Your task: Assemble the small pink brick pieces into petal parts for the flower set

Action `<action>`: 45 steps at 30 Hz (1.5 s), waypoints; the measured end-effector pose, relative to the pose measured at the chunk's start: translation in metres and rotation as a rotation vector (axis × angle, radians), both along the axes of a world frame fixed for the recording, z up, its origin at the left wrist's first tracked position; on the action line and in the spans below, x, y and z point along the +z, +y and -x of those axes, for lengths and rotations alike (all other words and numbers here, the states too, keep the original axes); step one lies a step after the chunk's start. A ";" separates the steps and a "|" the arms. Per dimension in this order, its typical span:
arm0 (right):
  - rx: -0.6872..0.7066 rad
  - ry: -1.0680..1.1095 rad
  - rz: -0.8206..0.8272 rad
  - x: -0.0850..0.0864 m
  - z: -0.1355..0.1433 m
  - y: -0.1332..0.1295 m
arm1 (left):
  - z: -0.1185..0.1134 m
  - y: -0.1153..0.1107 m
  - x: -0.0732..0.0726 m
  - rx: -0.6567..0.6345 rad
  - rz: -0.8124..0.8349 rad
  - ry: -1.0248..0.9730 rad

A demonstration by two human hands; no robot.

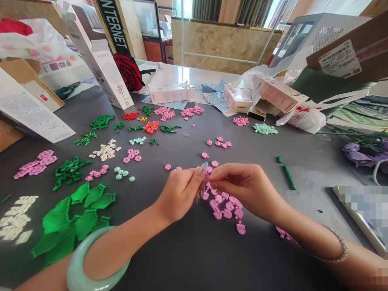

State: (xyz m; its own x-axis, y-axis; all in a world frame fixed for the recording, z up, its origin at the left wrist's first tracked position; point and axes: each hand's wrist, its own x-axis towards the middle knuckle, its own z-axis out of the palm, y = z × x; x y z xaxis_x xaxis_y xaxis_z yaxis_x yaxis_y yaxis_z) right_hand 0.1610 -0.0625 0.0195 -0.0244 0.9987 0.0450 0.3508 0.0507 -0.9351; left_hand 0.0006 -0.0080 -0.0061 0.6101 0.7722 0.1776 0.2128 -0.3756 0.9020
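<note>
Over the middle of the dark table, my left hand (180, 194) and my right hand (250, 186) meet fingertip to fingertip. Both are closed in a pinch on a small pink building-block piece (207, 176), mostly covered by the fingers. How its parts fit together cannot be made out. Beneath and around the hands lie loose pink rounded pieces (227, 213), one (241, 228) a little nearer to me. Beyond the fingertips are more pink pieces (223, 143).
Left, sorted piles: large green leaf pieces (83, 222), dark green pieces (71, 171), white pieces (106, 150), cream pieces (18, 218). Right, a green rod (289, 178), a blurred flat device (360, 218) and purple flowers (363, 155). Boxes (172, 93) and plastic bags line the back.
</note>
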 end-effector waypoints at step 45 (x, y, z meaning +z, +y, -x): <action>-0.030 -0.012 -0.008 0.001 0.000 0.002 | -0.002 -0.004 -0.001 -0.090 0.171 -0.017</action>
